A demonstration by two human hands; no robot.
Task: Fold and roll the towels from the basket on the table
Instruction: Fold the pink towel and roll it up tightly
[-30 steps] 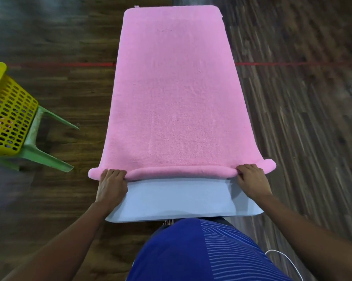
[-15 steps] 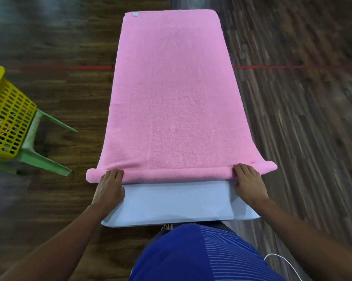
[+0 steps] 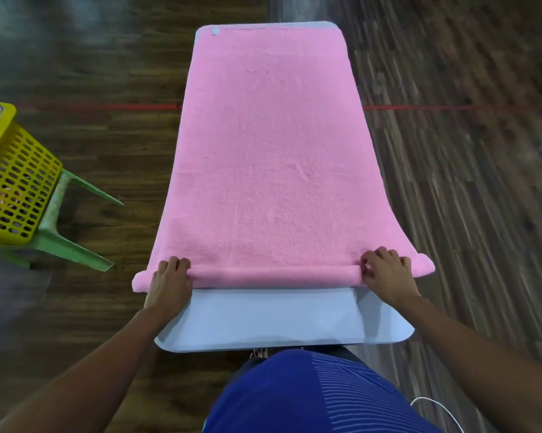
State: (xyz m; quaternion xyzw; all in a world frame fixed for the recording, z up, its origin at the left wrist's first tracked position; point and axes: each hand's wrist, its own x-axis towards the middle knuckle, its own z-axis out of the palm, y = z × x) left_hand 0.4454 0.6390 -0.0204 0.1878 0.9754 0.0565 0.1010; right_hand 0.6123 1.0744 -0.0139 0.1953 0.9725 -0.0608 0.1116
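A long pink towel (image 3: 269, 157) lies flat along a narrow pale grey table (image 3: 273, 317), its sides hanging over both long edges. Its near end is curled into a thin roll (image 3: 273, 273) across the table's width. My left hand (image 3: 169, 282) grips the roll near its left end, fingers curled over it. At the right end my right hand (image 3: 387, 273) holds the roll with bent fingers. A small tag (image 3: 215, 31) shows at the towel's far left corner.
A yellow perforated basket (image 3: 10, 185) sits on a green plastic stool (image 3: 66, 232) to the left of the table. Dark wooden floor surrounds the table, crossed by a red line (image 3: 435, 107). A white cable (image 3: 435, 407) lies by my right side.
Both hands have turned the roll further away from me, so it is tighter and a bit more bare table shows in front. My fingers are more curled than before.
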